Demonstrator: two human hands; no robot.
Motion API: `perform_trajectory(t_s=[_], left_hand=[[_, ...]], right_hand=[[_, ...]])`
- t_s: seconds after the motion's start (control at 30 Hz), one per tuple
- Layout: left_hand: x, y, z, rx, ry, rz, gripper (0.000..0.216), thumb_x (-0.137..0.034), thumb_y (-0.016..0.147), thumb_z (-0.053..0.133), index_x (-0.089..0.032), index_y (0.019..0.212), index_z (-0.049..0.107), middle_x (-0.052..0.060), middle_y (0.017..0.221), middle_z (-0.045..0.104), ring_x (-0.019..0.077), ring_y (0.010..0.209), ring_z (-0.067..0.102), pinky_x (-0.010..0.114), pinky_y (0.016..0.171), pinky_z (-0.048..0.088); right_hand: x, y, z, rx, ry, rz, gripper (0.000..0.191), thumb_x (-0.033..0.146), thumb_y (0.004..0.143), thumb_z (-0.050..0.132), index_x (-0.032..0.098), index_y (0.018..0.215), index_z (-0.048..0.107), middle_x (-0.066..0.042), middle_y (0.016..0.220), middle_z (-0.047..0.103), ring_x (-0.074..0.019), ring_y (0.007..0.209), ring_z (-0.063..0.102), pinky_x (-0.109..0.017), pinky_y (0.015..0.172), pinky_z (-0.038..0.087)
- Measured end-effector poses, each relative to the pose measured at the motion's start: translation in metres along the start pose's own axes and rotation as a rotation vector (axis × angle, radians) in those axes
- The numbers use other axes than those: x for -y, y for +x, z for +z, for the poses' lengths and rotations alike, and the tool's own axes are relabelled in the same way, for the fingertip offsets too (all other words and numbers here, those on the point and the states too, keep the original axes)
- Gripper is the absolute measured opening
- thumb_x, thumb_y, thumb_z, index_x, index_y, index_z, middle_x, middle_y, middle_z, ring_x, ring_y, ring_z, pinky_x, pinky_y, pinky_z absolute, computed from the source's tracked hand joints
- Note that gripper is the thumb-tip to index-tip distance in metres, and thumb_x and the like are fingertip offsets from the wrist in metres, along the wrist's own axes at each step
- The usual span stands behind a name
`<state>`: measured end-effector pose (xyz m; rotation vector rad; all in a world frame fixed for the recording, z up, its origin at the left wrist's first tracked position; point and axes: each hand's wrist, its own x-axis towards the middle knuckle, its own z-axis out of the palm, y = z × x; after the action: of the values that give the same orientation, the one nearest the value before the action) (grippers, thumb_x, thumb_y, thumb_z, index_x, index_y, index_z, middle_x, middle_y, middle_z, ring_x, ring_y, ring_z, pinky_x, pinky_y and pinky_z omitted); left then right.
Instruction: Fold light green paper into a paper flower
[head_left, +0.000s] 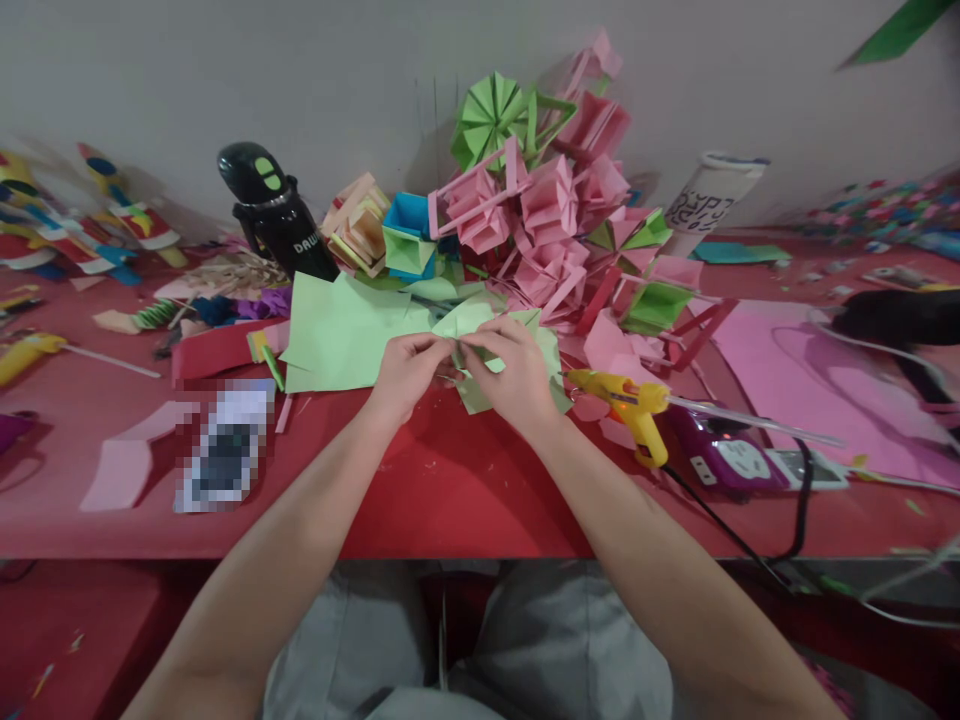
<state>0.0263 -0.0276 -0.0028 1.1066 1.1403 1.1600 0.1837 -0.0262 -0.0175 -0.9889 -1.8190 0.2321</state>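
My left hand (pixel 409 375) and my right hand (pixel 514 370) meet above the red tabletop, fingertips pinched together. Between them is a small piece of light green paper (pixel 459 322), partly hidden by the fingers. A large light green sheet (pixel 341 330) lies flat just left of my left hand. More green paper (pixel 553 365) shows under and to the right of my right hand. To the right of that hand lies a yellow hot glue gun (pixel 622 398) with a clear glue stick in its back.
Folded pink paper pieces (pixel 551 200) and a green paper rosette (pixel 491 115) are piled at the back. A black bottle (pixel 281 220) and a white tumbler (pixel 709 200) stand there too. A pixelated rectangular item (pixel 229 450) lies left, a purple power strip (pixel 727 450) with cables right.
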Motion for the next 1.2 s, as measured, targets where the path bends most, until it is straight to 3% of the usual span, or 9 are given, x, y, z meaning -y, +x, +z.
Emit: perform_trajectory(t_s=[0.17,0.37,0.5,0.57,0.67,0.8,1.1,1.2], left_hand=[[0.002,0.003,-0.003,-0.042,0.069,0.097,0.024,-0.041,0.077,0.074,-0.018,0.074,0.070,0.004,0.076,0.067,0.0154,0.069,0.065,0.027,0.062,0.056],[0.004,0.007,-0.011,-0.163,0.250,0.257,0.024,-0.043,0.083,0.070,-0.020,0.076,0.072,0.002,0.070,0.064,0.0155,0.068,0.058,0.026,0.058,0.045],[0.001,0.005,-0.014,-0.239,0.401,0.449,0.032,-0.045,0.089,0.066,-0.020,0.068,0.064,-0.001,0.063,0.054,0.0135,0.061,0.047,0.027,0.057,0.039],[-0.001,0.002,-0.013,-0.216,0.461,0.529,0.033,-0.045,0.091,0.063,-0.020,0.070,0.063,0.000,0.067,0.057,0.0143,0.065,0.050,0.027,0.060,0.041],[-0.002,-0.001,-0.011,-0.159,0.535,0.593,0.031,-0.043,0.094,0.059,-0.021,0.073,0.064,0.002,0.075,0.063,0.0160,0.074,0.056,0.027,0.068,0.044],[-0.003,-0.002,-0.010,-0.145,0.500,0.563,0.029,-0.042,0.093,0.061,-0.021,0.073,0.065,0.002,0.075,0.063,0.0158,0.073,0.057,0.027,0.065,0.044],[-0.002,0.007,-0.014,-0.103,0.252,0.399,0.023,-0.038,0.085,0.068,-0.020,0.071,0.067,0.001,0.062,0.060,0.0133,0.060,0.053,0.026,0.057,0.045],[-0.001,0.007,-0.013,-0.124,0.210,0.385,0.026,-0.041,0.085,0.069,-0.019,0.072,0.069,0.001,0.061,0.061,0.0132,0.060,0.057,0.025,0.056,0.048]], right_hand=[[0.000,-0.001,0.001,0.006,-0.073,-0.001,0.018,0.028,0.094,0.060,0.028,0.099,0.077,-0.008,0.102,0.067,-0.0251,0.097,0.060,-0.047,0.091,0.046],[0.004,-0.002,0.000,-0.093,0.044,0.060,0.022,0.039,0.096,0.059,0.025,0.096,0.077,-0.010,0.111,0.065,-0.0240,0.108,0.060,-0.047,0.099,0.046],[-0.001,0.004,-0.001,-0.240,0.385,0.432,0.033,0.056,0.089,0.064,0.024,0.095,0.068,-0.007,0.104,0.068,-0.0204,0.100,0.064,-0.037,0.085,0.054],[-0.005,0.007,-0.001,-0.179,0.614,0.640,0.042,0.065,0.085,0.064,0.023,0.089,0.064,-0.005,0.092,0.067,-0.0185,0.089,0.066,-0.034,0.078,0.056],[-0.005,0.010,-0.002,-0.080,0.843,0.778,0.045,0.065,0.074,0.076,0.023,0.079,0.059,-0.001,0.081,0.063,-0.0165,0.079,0.066,-0.032,0.073,0.057],[-0.001,0.010,-0.003,-0.101,0.926,0.806,0.043,0.051,0.062,0.089,0.022,0.076,0.060,0.003,0.075,0.058,-0.0119,0.072,0.062,-0.028,0.070,0.055],[0.000,0.010,-0.005,-0.039,0.874,0.705,0.038,0.051,0.066,0.086,0.021,0.076,0.064,0.001,0.076,0.061,-0.0122,0.072,0.060,-0.029,0.072,0.055],[0.003,0.010,-0.004,-0.041,0.875,0.698,0.040,0.049,0.068,0.085,0.021,0.086,0.065,0.000,0.081,0.063,-0.0133,0.076,0.063,-0.029,0.072,0.055]])
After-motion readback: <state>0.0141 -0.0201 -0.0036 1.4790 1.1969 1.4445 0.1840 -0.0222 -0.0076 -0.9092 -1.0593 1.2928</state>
